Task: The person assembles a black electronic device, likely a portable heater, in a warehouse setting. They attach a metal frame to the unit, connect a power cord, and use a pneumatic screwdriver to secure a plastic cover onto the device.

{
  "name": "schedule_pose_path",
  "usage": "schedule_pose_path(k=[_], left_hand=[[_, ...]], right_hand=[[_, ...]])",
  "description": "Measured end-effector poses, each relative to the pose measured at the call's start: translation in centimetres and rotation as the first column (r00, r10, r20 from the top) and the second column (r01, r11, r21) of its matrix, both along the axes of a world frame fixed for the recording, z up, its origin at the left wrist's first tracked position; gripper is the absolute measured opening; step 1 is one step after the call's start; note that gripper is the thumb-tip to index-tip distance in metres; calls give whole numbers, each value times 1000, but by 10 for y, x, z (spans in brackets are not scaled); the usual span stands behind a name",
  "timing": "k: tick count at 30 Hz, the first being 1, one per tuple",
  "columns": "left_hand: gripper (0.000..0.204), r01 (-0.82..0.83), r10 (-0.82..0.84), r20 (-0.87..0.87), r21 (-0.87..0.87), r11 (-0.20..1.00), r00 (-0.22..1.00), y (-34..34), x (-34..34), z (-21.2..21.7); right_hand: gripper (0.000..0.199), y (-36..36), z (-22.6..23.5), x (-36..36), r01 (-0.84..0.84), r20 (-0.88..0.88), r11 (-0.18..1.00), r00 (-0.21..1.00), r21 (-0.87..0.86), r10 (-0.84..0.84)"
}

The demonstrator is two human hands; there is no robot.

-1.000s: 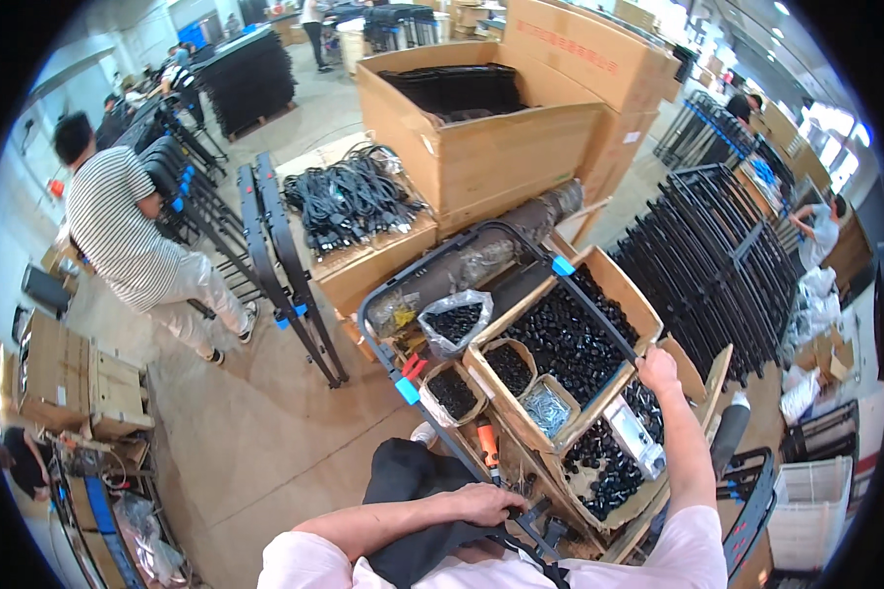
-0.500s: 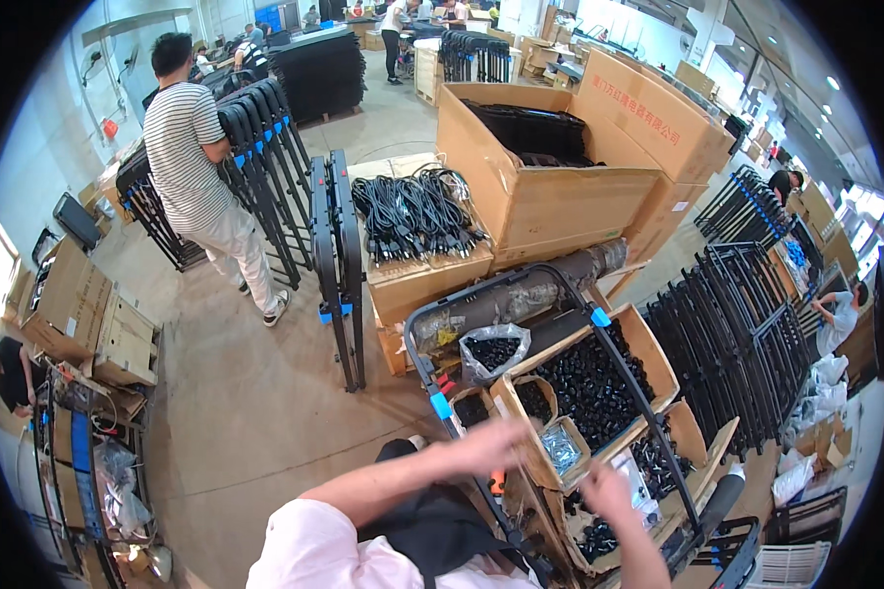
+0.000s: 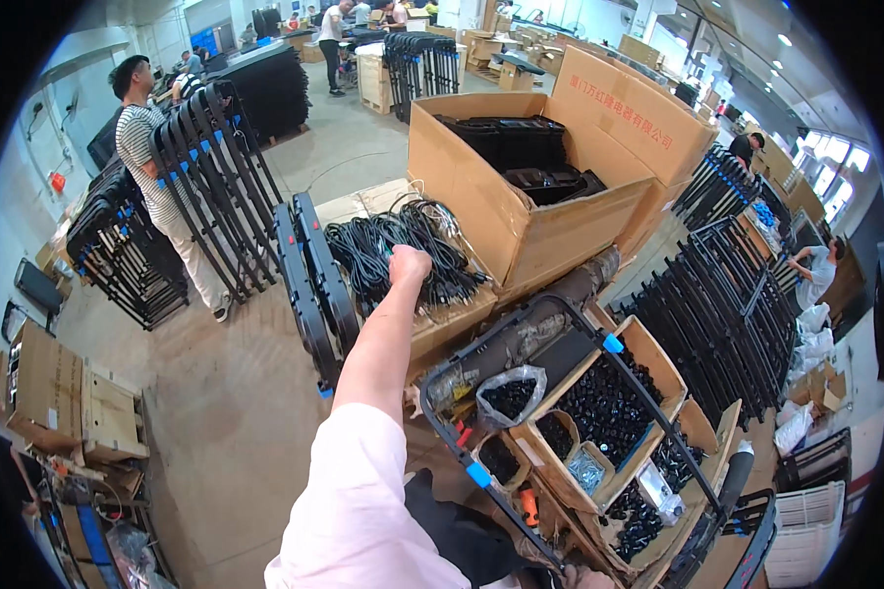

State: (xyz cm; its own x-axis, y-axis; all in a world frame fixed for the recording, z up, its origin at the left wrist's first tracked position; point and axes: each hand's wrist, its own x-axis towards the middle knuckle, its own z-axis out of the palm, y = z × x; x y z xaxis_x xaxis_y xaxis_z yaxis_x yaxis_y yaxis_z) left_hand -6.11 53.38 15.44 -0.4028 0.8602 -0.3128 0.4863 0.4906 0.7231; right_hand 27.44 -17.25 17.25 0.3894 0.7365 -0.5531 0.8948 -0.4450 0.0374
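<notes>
My left arm is stretched far forward, and my left hand (image 3: pixel 410 263) is closed among a heap of black power cords (image 3: pixel 363 257), its fingertips partly hidden. The cords lie coiled on a cardboard-topped stack. At the lower edge, partly cut off, my right hand (image 3: pixel 589 577) appears curled at the near end of a black tubular frame (image 3: pixel 648 407) with blue clips. This frame lies slanted across cardboard bins. Below it sit small black plastic parts (image 3: pixel 609 407), silver screws (image 3: pixel 586 472) and a clear bag of black parts (image 3: pixel 513 395).
A large open carton (image 3: pixel 530 221) of black parts stands behind the cords. Folded black frames (image 3: pixel 309 285) lean left of them; more frames (image 3: pixel 707 314) stack at right. A person in a striped shirt (image 3: pixel 147 147) stands at the far left. An orange-handled tool (image 3: pixel 529 508) lies beside the bins.
My left hand has moved from above the bins forward to the power cords. My right hand has dropped from the bins to the lower edge. The view has shifted; the striped-shirt person stands more upright.
</notes>
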Motion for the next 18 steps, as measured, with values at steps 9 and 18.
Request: schedule_pose_path(k=[9, 18], left_hand=[[43, 73, -76, -29, -96, 993, 997, 40, -11, 2], [22, -432, 3, 824, 294, 853, 567, 63, -6, 32]], right_hand=[[31, -47, -37, -16, -57, 178, 995, 982, -79, 70], [40, 9, -10, -21, 18, 218, 1000, 976, 12, -20]])
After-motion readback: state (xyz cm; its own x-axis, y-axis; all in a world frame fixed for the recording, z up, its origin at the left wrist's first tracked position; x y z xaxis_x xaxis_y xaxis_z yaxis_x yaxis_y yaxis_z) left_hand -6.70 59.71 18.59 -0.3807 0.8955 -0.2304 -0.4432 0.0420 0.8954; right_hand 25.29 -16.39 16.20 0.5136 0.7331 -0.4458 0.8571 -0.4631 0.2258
